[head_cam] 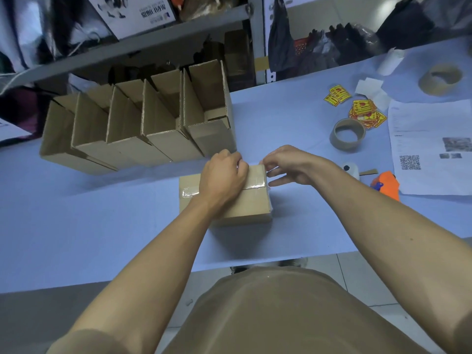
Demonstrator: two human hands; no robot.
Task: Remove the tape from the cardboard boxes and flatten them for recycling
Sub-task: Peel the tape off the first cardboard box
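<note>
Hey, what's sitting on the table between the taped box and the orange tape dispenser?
In the head view, the right hand and forearm cross that stretch; past them lies a small white object, near the dispenser, right of the box.

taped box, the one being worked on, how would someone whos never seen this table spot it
On the blue table, look nearest the person, in front of the row of open boxes. The taped box is the small closed one under both hands, left hand on top, right hand at its far corner. Only it is shut, with shiny clear tape.
</note>
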